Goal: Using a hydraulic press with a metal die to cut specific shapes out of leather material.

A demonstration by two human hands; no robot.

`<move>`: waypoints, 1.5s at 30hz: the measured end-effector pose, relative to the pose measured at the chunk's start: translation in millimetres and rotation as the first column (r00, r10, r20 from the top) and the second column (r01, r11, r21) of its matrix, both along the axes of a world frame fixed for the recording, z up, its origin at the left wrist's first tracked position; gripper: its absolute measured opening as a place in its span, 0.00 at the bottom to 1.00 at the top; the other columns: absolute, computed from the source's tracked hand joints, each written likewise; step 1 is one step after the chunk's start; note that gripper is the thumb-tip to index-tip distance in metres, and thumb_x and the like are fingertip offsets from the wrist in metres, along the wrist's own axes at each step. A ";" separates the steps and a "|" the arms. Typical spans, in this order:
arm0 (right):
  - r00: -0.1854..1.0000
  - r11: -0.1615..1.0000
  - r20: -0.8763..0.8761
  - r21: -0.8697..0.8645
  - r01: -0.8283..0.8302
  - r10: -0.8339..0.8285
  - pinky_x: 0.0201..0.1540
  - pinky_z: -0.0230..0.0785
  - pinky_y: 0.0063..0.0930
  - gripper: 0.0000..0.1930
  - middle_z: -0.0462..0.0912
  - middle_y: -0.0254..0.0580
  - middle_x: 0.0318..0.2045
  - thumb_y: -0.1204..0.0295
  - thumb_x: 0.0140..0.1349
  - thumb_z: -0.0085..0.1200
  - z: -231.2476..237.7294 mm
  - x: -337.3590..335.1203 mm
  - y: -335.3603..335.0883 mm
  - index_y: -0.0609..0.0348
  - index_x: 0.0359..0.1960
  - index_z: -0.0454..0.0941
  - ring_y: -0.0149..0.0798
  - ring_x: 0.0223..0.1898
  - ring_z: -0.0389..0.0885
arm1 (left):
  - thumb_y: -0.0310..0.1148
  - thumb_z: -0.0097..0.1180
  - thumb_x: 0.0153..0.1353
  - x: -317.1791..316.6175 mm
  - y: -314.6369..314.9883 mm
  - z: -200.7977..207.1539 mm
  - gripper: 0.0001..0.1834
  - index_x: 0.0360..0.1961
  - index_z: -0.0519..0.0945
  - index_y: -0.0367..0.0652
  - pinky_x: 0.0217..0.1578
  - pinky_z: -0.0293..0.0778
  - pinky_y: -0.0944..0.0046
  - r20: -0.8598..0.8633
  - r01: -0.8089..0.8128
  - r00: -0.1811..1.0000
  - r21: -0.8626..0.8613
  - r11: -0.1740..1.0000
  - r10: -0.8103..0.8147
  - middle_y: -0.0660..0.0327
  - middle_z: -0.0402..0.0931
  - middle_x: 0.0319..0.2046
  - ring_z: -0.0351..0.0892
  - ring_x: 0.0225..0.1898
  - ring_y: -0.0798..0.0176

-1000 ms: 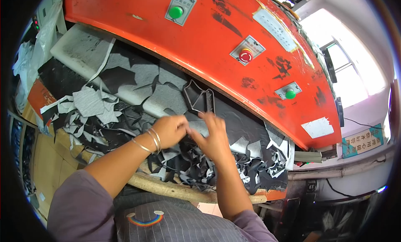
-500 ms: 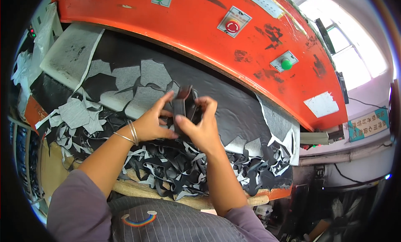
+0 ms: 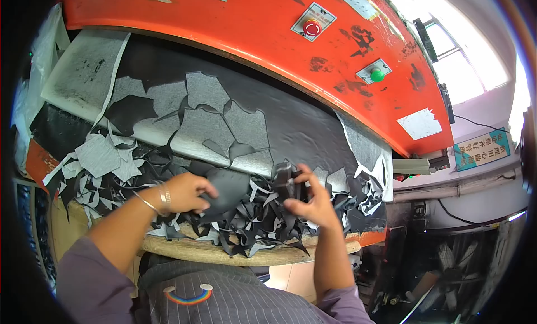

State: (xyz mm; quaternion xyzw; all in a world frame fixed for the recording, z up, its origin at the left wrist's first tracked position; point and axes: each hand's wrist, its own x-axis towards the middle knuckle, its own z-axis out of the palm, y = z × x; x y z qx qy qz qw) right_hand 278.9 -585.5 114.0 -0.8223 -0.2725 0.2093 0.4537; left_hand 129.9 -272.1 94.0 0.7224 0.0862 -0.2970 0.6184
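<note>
My left hand [image 3: 189, 193] is over the scraps near the front edge, fingers curled at the edge of a smooth black cut piece [image 3: 228, 191] of leather-like sheet; it seems pinched between thumb and fingers, slightly blurred. To its right, my right hand [image 3: 314, 202] grips a dark cutting die [image 3: 286, 178] by its side, thumb below and fingers above. The die is tilted over the scrap pile [image 3: 268, 217]. Behind the hands lies the black sheet [image 3: 291, 122], with several angular openings where grey backing [image 3: 207, 128] shows.
An orange machine beam [image 3: 240, 38] spans the back, with a red stop button [image 3: 311, 28] and a green button [image 3: 377, 75]. Grey-white scraps [image 3: 100, 156] pile up at left. A rounded wooden rail [image 3: 224, 252] borders the front. Folded sheet ends [image 3: 84, 72] lie far left.
Both hands held the die together; now they are apart. My right hand has carried the die rightward and nearer. My left hand has drawn back, with the black piece at its fingers.
</note>
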 end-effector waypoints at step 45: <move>0.718 0.983 0.688 -0.182 0.026 0.108 0.63 0.54 0.45 0.43 0.73 0.59 0.56 0.52 0.49 0.64 -71.9 94.3 -0.9 0.67 0.63 0.64 0.52 0.58 0.70 | 0.25 0.46 0.52 159.5 -118.4 -55.2 0.38 0.66 0.53 0.28 0.62 0.56 0.58 0.734 -0.696 0.649 0.465 0.547 0.201 0.55 0.74 0.56 0.71 0.57 0.54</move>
